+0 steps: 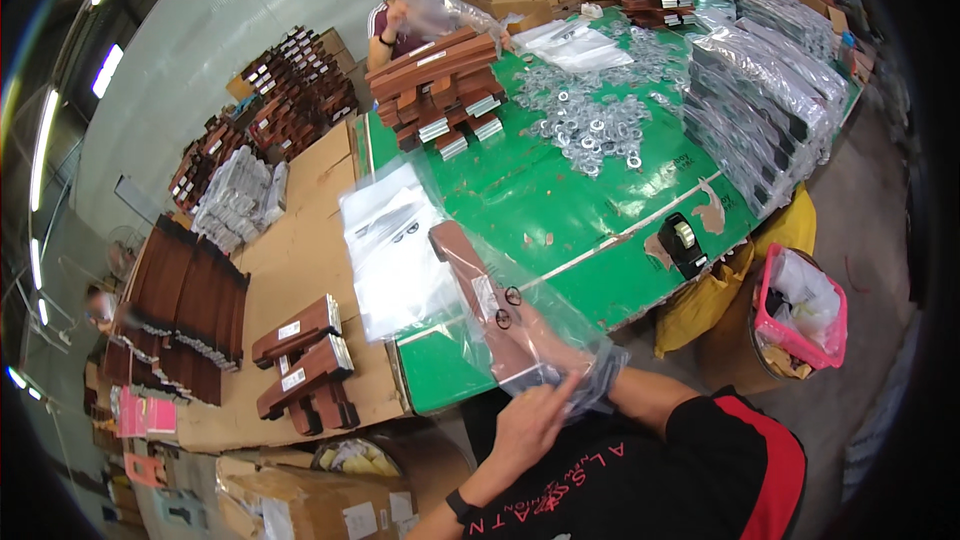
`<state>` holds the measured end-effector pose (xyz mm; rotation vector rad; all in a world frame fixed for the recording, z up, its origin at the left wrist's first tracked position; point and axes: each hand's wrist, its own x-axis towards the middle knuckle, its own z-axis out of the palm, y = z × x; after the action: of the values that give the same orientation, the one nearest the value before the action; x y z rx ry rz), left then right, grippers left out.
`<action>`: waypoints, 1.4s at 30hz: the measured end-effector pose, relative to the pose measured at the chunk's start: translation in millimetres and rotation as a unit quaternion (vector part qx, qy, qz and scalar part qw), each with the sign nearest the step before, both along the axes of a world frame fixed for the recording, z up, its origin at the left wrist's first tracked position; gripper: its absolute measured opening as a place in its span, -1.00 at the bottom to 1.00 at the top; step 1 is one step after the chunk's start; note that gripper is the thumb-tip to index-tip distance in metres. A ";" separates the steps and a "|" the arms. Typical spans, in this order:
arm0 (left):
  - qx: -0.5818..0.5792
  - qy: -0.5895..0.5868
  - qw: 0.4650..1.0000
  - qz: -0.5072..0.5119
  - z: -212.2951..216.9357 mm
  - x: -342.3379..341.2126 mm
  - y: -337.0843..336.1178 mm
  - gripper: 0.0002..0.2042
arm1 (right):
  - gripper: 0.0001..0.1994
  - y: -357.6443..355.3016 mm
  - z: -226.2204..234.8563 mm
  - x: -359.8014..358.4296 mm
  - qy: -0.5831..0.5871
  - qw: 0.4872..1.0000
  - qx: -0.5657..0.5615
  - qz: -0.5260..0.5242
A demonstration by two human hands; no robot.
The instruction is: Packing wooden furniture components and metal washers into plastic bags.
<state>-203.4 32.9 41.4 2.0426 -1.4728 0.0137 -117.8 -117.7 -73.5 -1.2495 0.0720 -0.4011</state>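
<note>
A long reddish-brown wood-look piece (463,265) with a white label lies slantwise inside a clear plastic bag (515,280) at the near edge of the green table. Through the film I see my right hand (553,345) along the piece's right side, closed against it, its fingertips partly hidden. At the bag's gathered near end, my left hand (530,428) pinches the film, a dark band on its wrist. Left of the piece is a stack of flat clear bags (395,260), just beyond the bagged end.
Brown pieces (435,80) are piled before a co-worker (400,15); another person sits at the far right. Metal rings (590,130), wrapped packs (765,100) and a tape dispenser (683,245) lie on the table. A pink basket (800,310) stands right. Cardboard (290,210) bears more brown pieces left.
</note>
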 end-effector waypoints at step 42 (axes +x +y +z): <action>0.116 -0.071 0.976 0.168 -54.4 85.4 29.3 -0.57 | -0.09 -134.8 53.5 -65.0 -0.064 0.870 -0.489 0.018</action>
<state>-118.0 62.2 -13.0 2.5071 -1.2408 0.1336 -182.7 -252.5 -20.0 -2.2174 -0.3093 -0.5070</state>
